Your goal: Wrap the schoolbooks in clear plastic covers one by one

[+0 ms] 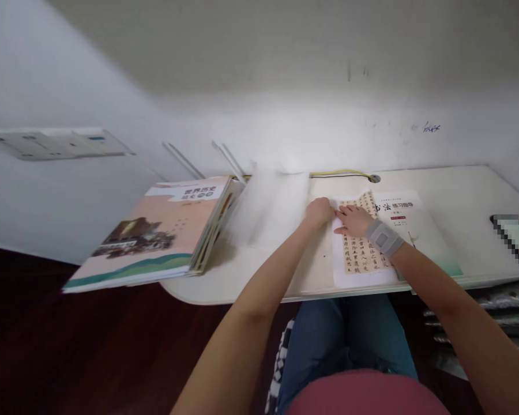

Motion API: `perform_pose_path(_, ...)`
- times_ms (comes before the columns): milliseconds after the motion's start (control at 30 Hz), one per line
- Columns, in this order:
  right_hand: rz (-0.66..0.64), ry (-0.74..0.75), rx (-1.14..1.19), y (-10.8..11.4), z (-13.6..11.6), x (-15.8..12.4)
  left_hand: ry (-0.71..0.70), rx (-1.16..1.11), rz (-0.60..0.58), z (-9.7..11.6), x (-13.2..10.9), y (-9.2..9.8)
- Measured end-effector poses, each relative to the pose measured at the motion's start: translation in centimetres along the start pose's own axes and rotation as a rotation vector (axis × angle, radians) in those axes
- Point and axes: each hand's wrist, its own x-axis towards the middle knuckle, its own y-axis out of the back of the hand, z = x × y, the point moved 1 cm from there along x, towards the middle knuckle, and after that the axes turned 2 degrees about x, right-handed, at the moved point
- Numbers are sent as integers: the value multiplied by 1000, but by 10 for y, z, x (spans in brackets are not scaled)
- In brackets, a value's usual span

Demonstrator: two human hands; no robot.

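My two grips at a calligraphy-printed page (363, 259) on the white bench (225, 288).
Left to right: a stack of books (214, 233), topped by a world history book (151, 230), juts over the bench's rounded end; beside it is a pale form (263, 202), too blurred to identify. My left grip (319, 213) is curled closed at the page's left edge; I cannot tell whether it pinches the paper. My right grip (355, 221), fingers spread, lies palm-down on the page, a grey wristband (384, 237) behind it. The page partly overlaps a calligraphy workbook (428, 242); farther right lies a pixelated phone (516, 237).
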Motion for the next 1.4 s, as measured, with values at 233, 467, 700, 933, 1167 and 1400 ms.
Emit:
perform_pose_path(233, -31, 30, 14, -1, -1, -5, 41, -15, 128, -12, -2, -2)
perform_pose_path(467, -47, 15, 35, -3, 2, -1, -17, -42, 137, -12, -14, -3)
perform_pose_path(700, -52, -9, 47, -2, 2, 8, -119, -67, 130, -10, -27, -9)
perform_pose_path(933, -59, -38, 46, 2, 2, 6, -299, -77, 73, -20, -70, -14)
perform_pose_path(1167, 11, -122, 1, 20, -27, -7, -314, -21, 170, -35, -149, -60)
perform_pose_path(1400, -10, 93, 26, 13, -50, -50, -336, -123, 258, -44, -167, -73)
